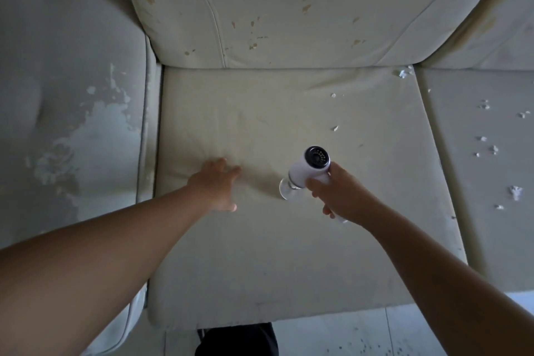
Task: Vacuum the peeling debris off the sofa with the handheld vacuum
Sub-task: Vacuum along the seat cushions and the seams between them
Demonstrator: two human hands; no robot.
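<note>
Right hand [341,196] grips the vacuum [310,170], nozzle down on the sofa [260,254] cushion; left hand [219,185] lies open, flat beside it. Flakes [488,150] lie scattered beyond the right hand.

the sofa [289,113] wears matt, cream faux leather, creased and peeling in patches on its armrest [86,124]. the handheld vacuum [310,170] is smooth white plastic with a clear glossy nozzle.
</note>
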